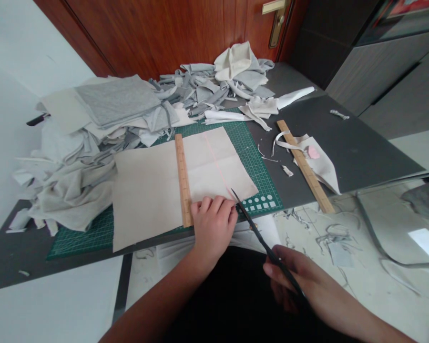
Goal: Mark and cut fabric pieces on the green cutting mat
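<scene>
A beige piece of fabric (148, 190) lies across the mat and reaches the table's front edge. A thin pink line runs down its right part. On top of it, a wooden ruler (183, 181) lies roughly front to back. My left hand (214, 221) grips the fabric at its front edge, fingers bent over it, just right of the ruler. My right hand (289, 274) holds black scissors (257, 233), partly hidden by my fingers. Their tips are at the fabric's front edge, by the lower end of the pink line, close to my left fingertips.
Under the fabric is a green cutting mat (260, 176). Piled cloth (117, 100) and grey scraps (203, 90) cover the left and back. At right, another wooden ruler (307, 169) overhangs the table edge, over a white scrap (325, 166) and pink piece (313, 152). Offcuts litter the floor (307, 238).
</scene>
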A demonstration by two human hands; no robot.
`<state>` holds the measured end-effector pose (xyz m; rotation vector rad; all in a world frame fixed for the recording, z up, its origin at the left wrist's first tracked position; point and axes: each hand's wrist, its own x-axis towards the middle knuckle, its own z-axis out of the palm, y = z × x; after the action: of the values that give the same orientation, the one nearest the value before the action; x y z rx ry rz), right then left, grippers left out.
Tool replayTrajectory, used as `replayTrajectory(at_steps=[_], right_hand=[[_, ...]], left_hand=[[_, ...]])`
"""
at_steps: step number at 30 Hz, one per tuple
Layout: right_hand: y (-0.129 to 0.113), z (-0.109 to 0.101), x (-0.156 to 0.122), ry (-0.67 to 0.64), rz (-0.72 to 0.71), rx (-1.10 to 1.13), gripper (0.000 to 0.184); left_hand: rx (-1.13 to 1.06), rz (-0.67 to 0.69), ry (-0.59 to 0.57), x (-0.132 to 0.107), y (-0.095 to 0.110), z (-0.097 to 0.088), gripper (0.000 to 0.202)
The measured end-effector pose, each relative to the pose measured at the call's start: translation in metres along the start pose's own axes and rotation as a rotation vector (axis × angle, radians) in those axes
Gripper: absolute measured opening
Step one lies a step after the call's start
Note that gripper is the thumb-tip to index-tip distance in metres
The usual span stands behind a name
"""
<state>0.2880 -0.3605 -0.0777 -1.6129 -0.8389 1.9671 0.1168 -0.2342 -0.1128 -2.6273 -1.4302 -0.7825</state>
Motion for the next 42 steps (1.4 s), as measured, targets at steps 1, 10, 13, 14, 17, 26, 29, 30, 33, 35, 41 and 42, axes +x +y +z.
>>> replayTrajectory(at_steps=[1,10,13,14,17,26,29,30,33,35,41,42], right_hand=[[0.0,0.0,0.0,0.001,-0.003,-0.001,0.054],[-0.001,0.0,0.001,-0.001,-0.003,0.011,0.051],[-0.001,0.001,0.001,0.001,0.008,-0.001,0.052],[-0.001,0.001,0.001,0.0,0.012,-0.008,0.052],[-0.001,0.002,0.0,0.002,0.008,-0.016,0.052],[-0.003,0.007,0.001,0.025,0.022,-0.016,0.052],[-0.001,0.008,0.001,0.022,0.012,-0.009,0.052],[0.0,0.009,0.001,0.018,0.002,-0.007,0.051],[0.002,0.01,0.002,0.016,-0.017,-0.006,0.049],[0.003,0.011,0.002,0.022,-0.013,-0.002,0.05],[0.003,0.011,0.002,0.032,0.007,0.009,0.05],[0.003,0.011,0.002,0.031,0.01,0.006,0.05]], left_hand=[[-0.001,0.004,0.002,0.001,0.0,0.0,0.007],[-0.016,0.016,0.015,0.004,0.001,0.006,0.01],[-0.041,0.02,0.017,0.004,0.001,0.008,0.009],[-0.045,0.022,0.018,0.004,0.001,0.008,0.009],[-0.046,0.031,0.014,0.004,0.0,0.009,0.008],[-0.065,0.053,0.001,0.002,-0.001,0.009,0.009],[-0.066,0.052,-0.004,0.001,-0.001,0.01,0.008],[-0.065,0.051,-0.006,0.001,-0.001,0.01,0.008],[-0.061,0.053,-0.003,0.001,-0.002,0.011,0.009],[-0.059,0.054,-0.004,0.001,-0.002,0.011,0.009],[-0.057,0.055,0.011,0.001,-0.002,0.01,0.009],[-0.058,0.056,0.014,0.001,-0.002,0.01,0.009]])
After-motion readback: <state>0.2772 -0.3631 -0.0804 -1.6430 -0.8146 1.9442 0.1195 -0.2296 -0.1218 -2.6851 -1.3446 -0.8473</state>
